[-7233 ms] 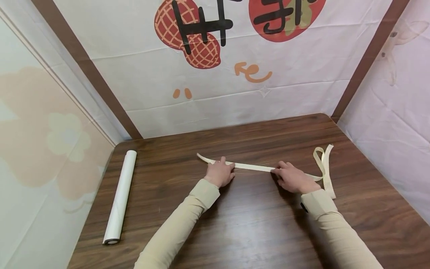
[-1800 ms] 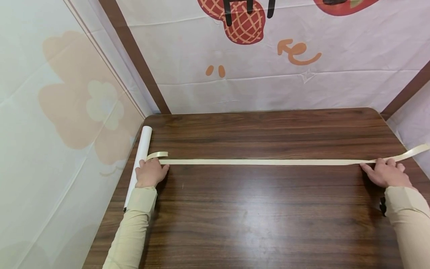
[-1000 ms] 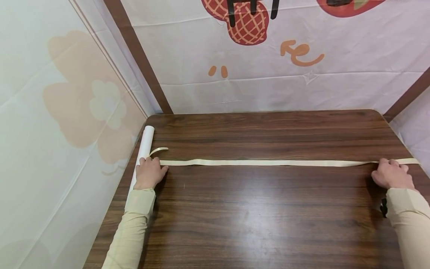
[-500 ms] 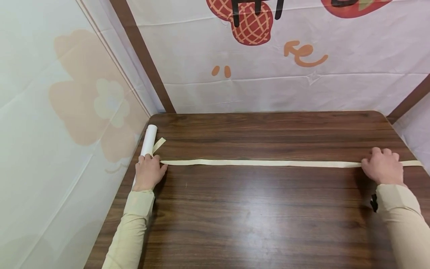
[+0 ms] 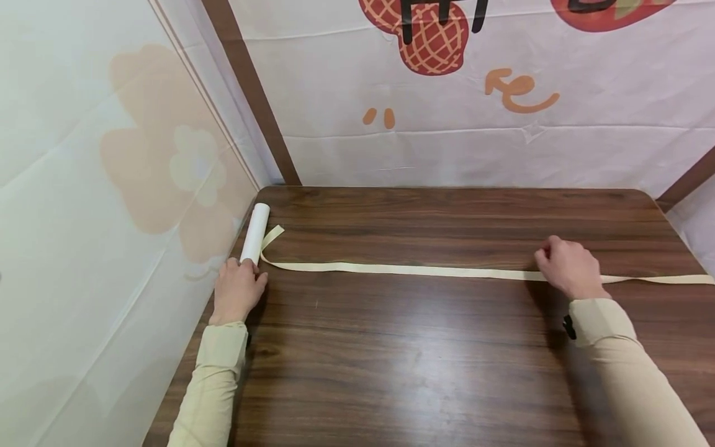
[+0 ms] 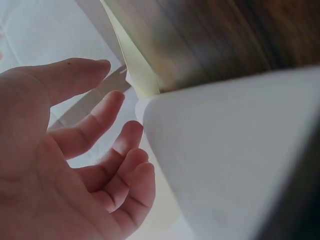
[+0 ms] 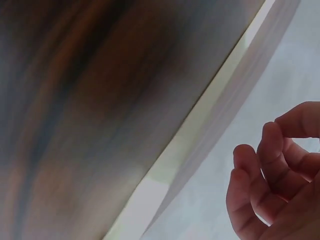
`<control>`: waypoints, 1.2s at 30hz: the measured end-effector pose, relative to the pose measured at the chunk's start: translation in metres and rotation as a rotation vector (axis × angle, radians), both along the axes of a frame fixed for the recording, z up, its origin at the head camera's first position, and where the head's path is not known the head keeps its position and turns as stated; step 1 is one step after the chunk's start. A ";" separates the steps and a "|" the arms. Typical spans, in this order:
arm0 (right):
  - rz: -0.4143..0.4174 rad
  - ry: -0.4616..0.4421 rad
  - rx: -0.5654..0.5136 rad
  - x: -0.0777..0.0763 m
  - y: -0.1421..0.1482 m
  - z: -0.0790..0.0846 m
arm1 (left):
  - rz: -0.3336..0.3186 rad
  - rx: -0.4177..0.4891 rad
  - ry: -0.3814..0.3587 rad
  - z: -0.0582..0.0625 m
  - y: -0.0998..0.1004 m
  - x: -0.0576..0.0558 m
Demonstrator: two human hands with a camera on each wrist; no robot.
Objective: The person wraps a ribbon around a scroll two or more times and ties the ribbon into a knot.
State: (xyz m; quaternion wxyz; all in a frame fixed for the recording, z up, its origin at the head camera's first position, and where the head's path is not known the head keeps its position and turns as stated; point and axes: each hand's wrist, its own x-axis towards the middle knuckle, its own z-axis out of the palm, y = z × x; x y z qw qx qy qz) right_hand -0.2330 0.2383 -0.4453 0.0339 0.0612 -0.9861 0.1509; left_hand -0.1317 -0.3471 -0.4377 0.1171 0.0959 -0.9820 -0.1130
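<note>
A long cream ribbon [image 5: 413, 269] stretches almost straight across the brown wooden table [image 5: 380, 372]; its left end bends back in a loop beside a white roll [image 5: 255, 233]. Over the near part of that roll is my left hand [image 5: 237, 290]. In the left wrist view its fingers are loosely bent, thumb apart, with fingertips right at the roll's edge [image 6: 215, 150]. My right hand [image 5: 570, 267] hovers over the ribbon's right part, covering a short stretch. The right wrist view shows its fingers [image 7: 245, 190] loosely curled, nothing between them, and the ribbon [image 7: 195, 117] away from them.
A white printed cloth wall [image 5: 335, 155] stands behind the table's far edge, and another pale cloth wall [image 5: 72, 248] with a flower print runs along the left side. Toward the right, the ribbon has a twist and runs out of the head view.
Earlier, both hands drew the ribbon out sideways along the table. Since then the left hand has let go and shifted onto the roll; the right hand has released it and moved left.
</note>
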 end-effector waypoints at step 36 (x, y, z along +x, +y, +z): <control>0.513 0.030 -0.068 0.023 -0.295 -0.001 | 0.028 0.232 -0.303 0.019 -0.056 0.024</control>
